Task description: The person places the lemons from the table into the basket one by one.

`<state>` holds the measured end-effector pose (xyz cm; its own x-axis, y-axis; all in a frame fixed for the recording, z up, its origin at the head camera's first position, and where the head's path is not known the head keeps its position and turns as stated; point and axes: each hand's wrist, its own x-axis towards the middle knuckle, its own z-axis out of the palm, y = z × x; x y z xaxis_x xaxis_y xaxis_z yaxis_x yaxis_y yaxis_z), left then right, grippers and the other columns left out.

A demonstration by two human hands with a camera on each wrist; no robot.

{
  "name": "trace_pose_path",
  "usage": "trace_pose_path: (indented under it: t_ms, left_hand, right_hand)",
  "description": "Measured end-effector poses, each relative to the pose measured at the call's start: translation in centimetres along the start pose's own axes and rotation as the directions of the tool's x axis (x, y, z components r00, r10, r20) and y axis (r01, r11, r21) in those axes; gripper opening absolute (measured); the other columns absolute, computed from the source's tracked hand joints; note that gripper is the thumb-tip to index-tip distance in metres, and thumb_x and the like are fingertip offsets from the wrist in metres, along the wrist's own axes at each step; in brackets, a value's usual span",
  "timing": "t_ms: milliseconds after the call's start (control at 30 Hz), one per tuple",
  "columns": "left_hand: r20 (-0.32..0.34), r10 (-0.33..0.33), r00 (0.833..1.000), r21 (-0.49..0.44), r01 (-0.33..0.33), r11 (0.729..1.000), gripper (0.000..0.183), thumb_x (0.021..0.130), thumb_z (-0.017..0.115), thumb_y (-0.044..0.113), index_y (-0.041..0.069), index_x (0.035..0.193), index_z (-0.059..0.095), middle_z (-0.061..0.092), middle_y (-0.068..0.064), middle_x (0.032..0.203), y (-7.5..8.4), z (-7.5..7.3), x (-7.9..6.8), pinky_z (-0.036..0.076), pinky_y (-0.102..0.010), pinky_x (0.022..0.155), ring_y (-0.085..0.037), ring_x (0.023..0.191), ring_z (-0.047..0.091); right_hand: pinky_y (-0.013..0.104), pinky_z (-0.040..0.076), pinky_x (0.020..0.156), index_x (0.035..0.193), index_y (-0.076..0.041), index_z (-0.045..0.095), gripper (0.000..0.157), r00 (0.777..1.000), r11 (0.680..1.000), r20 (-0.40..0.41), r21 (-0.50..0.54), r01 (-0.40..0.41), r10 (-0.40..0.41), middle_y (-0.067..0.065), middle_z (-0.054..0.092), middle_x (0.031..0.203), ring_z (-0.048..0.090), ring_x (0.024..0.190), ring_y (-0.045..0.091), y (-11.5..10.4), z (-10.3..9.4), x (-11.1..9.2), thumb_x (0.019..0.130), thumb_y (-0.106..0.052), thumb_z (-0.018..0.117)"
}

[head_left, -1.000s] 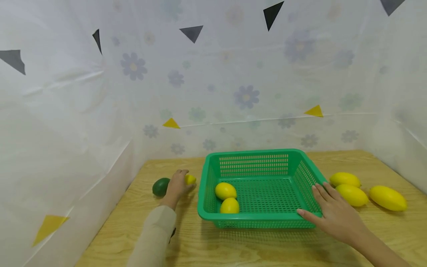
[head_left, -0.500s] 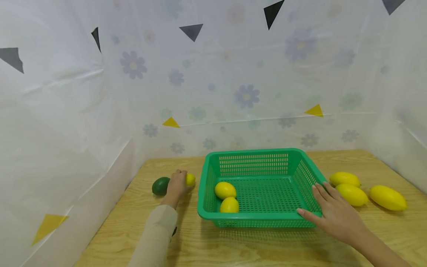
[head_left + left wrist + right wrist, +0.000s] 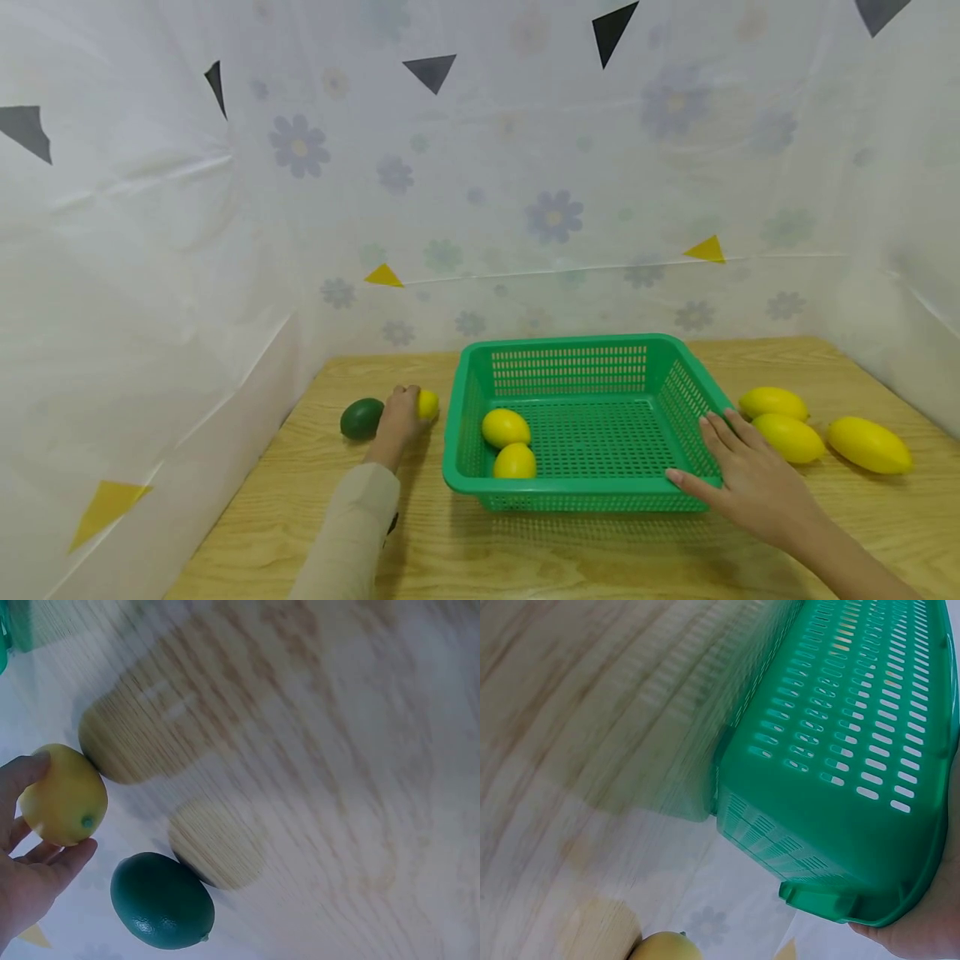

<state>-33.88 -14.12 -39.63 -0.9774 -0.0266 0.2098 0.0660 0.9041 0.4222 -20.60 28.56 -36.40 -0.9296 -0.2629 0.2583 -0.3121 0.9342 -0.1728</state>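
Note:
My left hand [image 3: 396, 423] is at the left of the table, thumb and fingers round a yellow lemon [image 3: 66, 796]. In the left wrist view the thumb lies on one side of the lemon and the fingertips on the other. Close beside that hand lies a dark green lime [image 3: 162, 900]. My right hand [image 3: 767, 487] rests with straight, spread fingers on the near right corner of a green plastic basket [image 3: 585, 485]. Inside the basket, at its left side, two lemons sit together, one far [image 3: 506, 428] and one near [image 3: 515, 461].
Right of the basket lie three more yellow lemons: a back one [image 3: 774, 403], a middle one [image 3: 789, 438] and a right one [image 3: 870, 445]. The wood-grain table [image 3: 585, 562] meets a flower-patterned white sheet [image 3: 480, 208] at the back and sides.
My left thumb, spread out beside the lemon a second ago, has drawn in as the hand took hold of it. The right hand and the basket have stayed in place.

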Motion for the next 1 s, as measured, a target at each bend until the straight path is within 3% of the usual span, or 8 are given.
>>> trace_pose_path:
  t_ms: [567, 900, 1000]
  left_hand:
    - [-0.013, 0.073, 0.997, 0.004, -0.072, 0.997, 0.046, 0.08, 0.072, 0.008, -0.003, 0.12, 0.053, 0.055, -0.023, 0.11, -0.28, 0.08, -0.45, 0.05, -0.048, 0.087, -0.036, 0.098, 0.056]
    - [0.007, 0.104, 0.995, 0.011, -0.104, 0.995, 0.05, 0.08, 0.072, 0.01, -0.004, 0.122, 0.052, 0.054, -0.025, 0.116, -0.05, -0.1, -0.72, 0.049, -0.048, 0.088, -0.038, 0.101, 0.057]
    - [-0.018, 0.127, 0.992, 0.006, -0.127, 0.992, 0.048, 0.079, 0.072, 0.008, -0.004, 0.121, 0.053, 0.054, -0.024, 0.115, 0.18, -0.2, -0.98, 0.05, -0.047, 0.086, -0.037, 0.1, 0.057]
  right_hand:
    - [0.061, 0.012, 0.11, 0.138, 0.015, 0.03, 0.088, 1.0, 1.0, -0.003, -0.004, -0.003, 0.003, 0.036, 0.023, 0.144, 0.013, 0.136, 0.05, -0.19, -0.08, -0.03, 0.088, -0.055, 0.051]
    - [0.054, 0.001, 0.115, 0.138, 0.016, 0.027, 0.09, 1.0, 1.0, -0.009, -0.018, 0.007, -0.007, 0.037, 0.021, 0.145, 0.013, 0.137, 0.049, -0.22, 0.0, -0.04, 0.088, -0.055, 0.05]
    - [0.048, -0.006, 0.117, 0.138, 0.017, 0.026, 0.09, 1.0, 1.0, -0.009, -0.021, 0.009, -0.01, 0.037, 0.019, 0.145, 0.012, 0.137, 0.049, -0.19, 0.08, -0.11, 0.089, -0.055, 0.05]
